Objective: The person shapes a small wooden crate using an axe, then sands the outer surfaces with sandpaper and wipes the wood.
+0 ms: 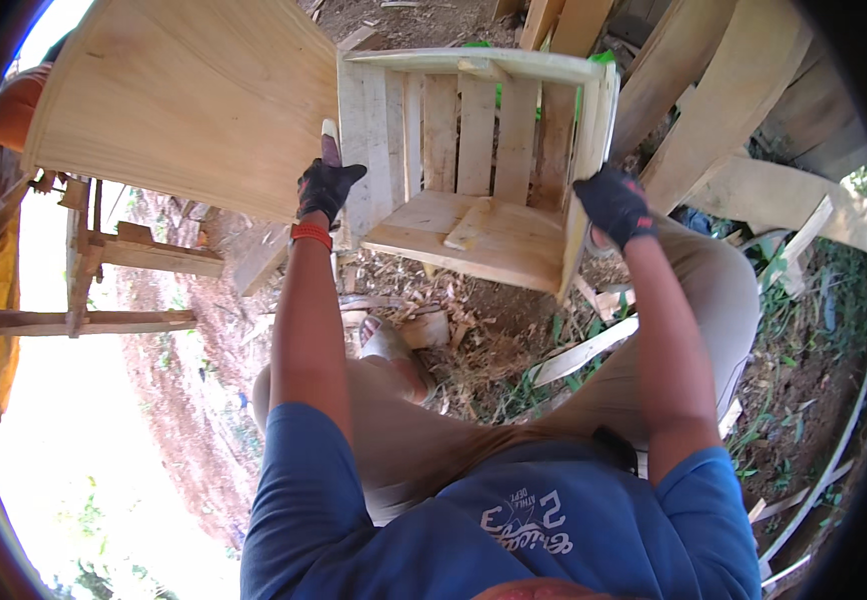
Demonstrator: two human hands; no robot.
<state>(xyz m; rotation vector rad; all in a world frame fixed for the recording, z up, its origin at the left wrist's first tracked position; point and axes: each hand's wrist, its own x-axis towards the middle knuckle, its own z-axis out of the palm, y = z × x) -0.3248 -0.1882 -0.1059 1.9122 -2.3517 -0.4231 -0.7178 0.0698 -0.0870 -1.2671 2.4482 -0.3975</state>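
Note:
In front of my knees is a wooden crate (474,235) of pale slats, its open side turned toward me. My left hand (326,188), in a dark fingerless-looking glove, grips the crate's left wall, thumb over the edge and one finger stretched up along the outside; that finger has a pale tip. On the opposite side my right hand (614,205), in a dark glove with red marks, is closed on the right wall's edge; some of its fingers are hidden. A short piece of wood (469,224) lies on the crate's lower inner board.
A large plywood sheet (194,100) stands at the left, close to my left hand. Long planks (729,105) lean at the upper right. Below it on the left is a rough wooden frame (144,250). Wood shavings (464,345) and offcuts litter the dirt around my feet.

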